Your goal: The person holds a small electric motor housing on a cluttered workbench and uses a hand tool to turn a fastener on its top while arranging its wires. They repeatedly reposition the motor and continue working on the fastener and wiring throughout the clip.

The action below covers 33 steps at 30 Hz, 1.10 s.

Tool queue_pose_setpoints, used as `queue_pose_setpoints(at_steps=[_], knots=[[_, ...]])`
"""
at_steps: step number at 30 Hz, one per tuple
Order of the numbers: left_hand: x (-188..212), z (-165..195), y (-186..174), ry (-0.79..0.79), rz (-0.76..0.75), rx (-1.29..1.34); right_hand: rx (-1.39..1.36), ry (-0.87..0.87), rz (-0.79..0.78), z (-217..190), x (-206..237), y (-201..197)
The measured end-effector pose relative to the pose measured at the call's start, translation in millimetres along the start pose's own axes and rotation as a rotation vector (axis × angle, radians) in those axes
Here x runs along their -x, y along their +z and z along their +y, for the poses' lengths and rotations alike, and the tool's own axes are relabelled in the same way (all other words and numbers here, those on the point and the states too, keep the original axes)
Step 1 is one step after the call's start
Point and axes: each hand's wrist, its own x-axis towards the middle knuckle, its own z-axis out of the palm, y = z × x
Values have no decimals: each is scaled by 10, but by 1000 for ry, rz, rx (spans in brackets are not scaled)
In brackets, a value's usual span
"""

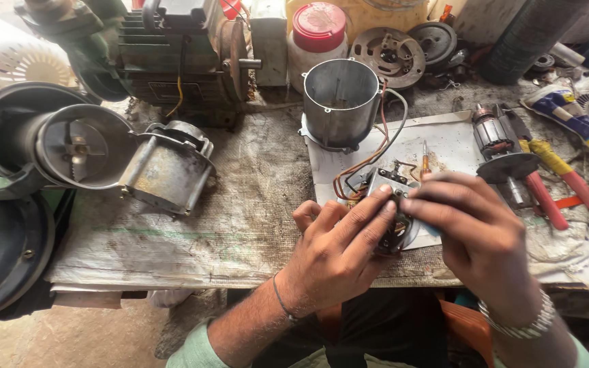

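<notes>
Both hands meet on a small motor stator (390,204) held just above the near edge of the worktop (240,218), in front of the person. Left hand (335,252) closed on its left side, fingers across the top; right hand (475,235) closed over its right side — equally near, thing sits between the two grips. Long axis hard to tell, mostly covered. Wires (369,160) trail up and away toward the steel cylinder (341,102). An armature (495,140) lies well apart, right.

Small motor stator (386,208) between both hands on the bench, metal cylinder (341,102) behind, armature (495,140) right.
</notes>
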Motion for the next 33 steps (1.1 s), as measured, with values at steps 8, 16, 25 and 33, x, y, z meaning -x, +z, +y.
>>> queue_pose_setpoints(at_steps=[8, 16, 25, 33], knots=[[-11, 4, -24, -5, 5, -38, 39, -10, -29, 14, 8, -1], [-16, -12, -25, 2, 10, -54, 8, 16, -31, 20, 2, -10], [-15, -4, -41, 13, 14, -70, -36, 78, -78, 50, 65, -13], [5, -24, -4, 4, -10, -11, -19, 183, -134, 49, 103, -30]])
